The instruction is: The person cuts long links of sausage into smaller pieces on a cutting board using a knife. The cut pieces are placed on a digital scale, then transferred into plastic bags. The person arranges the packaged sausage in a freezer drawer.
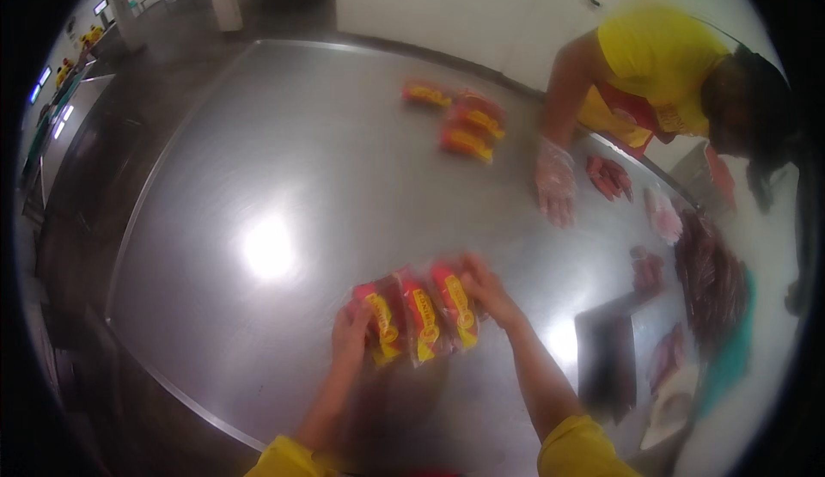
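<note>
Three red-and-yellow plastic packets (422, 316) lie side by side, low over or on the metal table (322, 174); which of the two I cannot tell. My left hand (352, 335) grips the leftmost packet at its outer side. The rightmost packet (459, 303) has my right hand (486, 290) closed on its upper right edge. Between them the middle packet touches its neighbours. Farther up the table lie several similar packets (467, 138), slightly blurred. What is inside the packets is not clear.
A co-worker in a yellow shirt (664, 64) leans over the right edge, a gloved hand (555, 187) on the table. Nearby lie reddish sausage-like pieces (609, 177), a large dark red bagged heap (709, 277) and a dark rectangular object (606, 361).
</note>
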`<action>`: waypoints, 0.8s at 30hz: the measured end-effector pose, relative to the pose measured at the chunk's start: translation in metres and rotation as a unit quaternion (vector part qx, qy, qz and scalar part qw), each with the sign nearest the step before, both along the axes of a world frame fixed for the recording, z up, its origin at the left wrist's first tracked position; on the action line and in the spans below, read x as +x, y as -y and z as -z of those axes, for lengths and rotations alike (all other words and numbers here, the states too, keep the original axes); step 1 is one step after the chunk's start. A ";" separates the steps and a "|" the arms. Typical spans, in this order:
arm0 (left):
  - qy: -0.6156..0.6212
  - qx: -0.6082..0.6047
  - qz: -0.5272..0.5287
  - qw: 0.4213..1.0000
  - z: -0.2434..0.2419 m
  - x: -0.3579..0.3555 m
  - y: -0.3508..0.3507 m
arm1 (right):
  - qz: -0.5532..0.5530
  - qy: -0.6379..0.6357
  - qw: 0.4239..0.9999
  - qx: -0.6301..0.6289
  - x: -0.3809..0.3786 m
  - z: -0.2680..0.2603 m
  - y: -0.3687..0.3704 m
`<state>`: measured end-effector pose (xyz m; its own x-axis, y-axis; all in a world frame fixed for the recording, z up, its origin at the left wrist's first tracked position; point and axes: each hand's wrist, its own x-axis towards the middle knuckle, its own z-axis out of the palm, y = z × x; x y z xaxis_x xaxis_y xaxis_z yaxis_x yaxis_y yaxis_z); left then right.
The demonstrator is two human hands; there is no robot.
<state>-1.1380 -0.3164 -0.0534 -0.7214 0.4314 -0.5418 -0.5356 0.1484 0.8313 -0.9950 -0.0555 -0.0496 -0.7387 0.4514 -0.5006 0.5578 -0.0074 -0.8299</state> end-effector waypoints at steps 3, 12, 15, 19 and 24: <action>0.080 0.105 0.069 0.989 0.011 -0.005 -0.019 | -0.002 -0.072 0.993 -0.090 -0.008 -0.021 0.021; 0.269 0.307 0.097 0.908 0.021 0.111 0.075 | -0.022 -0.196 0.949 -0.246 0.069 -0.056 0.143; 0.271 0.314 0.091 0.905 0.017 0.163 0.127 | -0.061 -0.226 0.950 -0.208 0.117 -0.071 0.205; 0.276 0.362 0.039 0.889 -0.007 0.226 0.189 | -0.023 -0.186 0.928 -0.323 0.168 -0.086 0.267; 0.182 0.396 -0.071 0.897 -0.039 0.333 0.338 | -0.077 -0.115 0.943 -0.303 0.239 -0.061 0.365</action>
<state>-0.8046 -0.6544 -0.0142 -0.6360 0.7032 -0.3176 -0.7606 -0.5018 0.4120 -0.7558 -0.4208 0.0112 -0.8924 0.0130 -0.4511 0.3969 -0.4527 -0.7984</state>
